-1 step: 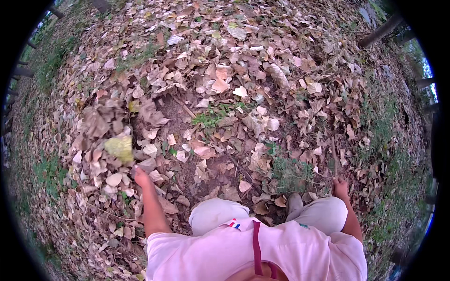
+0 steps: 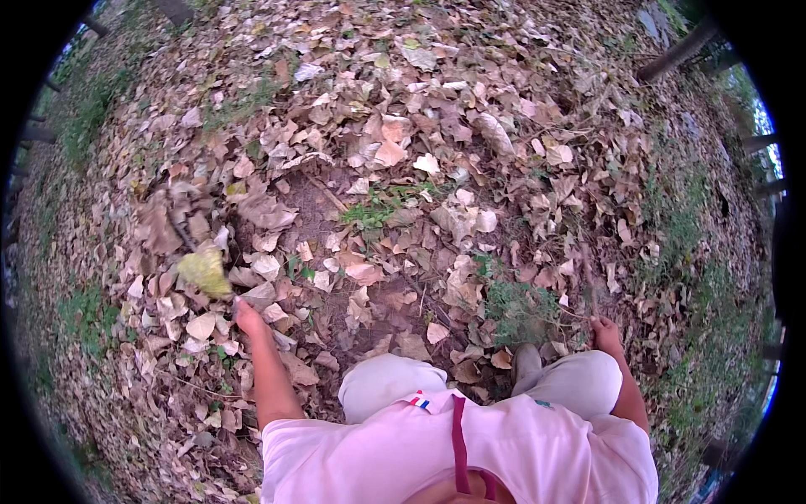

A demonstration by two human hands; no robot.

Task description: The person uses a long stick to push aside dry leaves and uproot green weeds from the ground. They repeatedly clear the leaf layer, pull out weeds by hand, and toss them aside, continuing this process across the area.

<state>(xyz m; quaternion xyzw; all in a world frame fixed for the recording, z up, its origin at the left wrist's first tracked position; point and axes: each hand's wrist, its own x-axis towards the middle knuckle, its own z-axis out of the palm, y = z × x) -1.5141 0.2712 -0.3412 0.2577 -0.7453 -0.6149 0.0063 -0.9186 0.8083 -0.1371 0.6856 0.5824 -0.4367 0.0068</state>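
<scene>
My left hand (image 2: 245, 317) is closed at the left, low over the fallen leaves. From it a dark stick (image 2: 180, 231), partly hidden, appears to run up and to the left. Along that line sit a yellow leaf (image 2: 204, 271), near my fingers, and a blurred bunch of brown leaves (image 2: 158, 220) farther out. How the leaves are fixed to the stick cannot be made out. At the right, my right hand (image 2: 606, 334) is wrapped round the lower end of a thin brown stick (image 2: 587, 267), which points away from me over the leaf litter.
Dry leaves (image 2: 395, 153) cover most of the ground. Bare soil (image 2: 317, 206) shows in the middle, beside a green grass tuft (image 2: 369, 212). A low green plant (image 2: 520, 311) grows near my shoe (image 2: 526, 366). Tree trunks (image 2: 680, 50) stand around the edges.
The yellow leaf and brown bunch have shifted a little left, and my left hand slightly with them. The right-hand stick has swung slightly left.
</scene>
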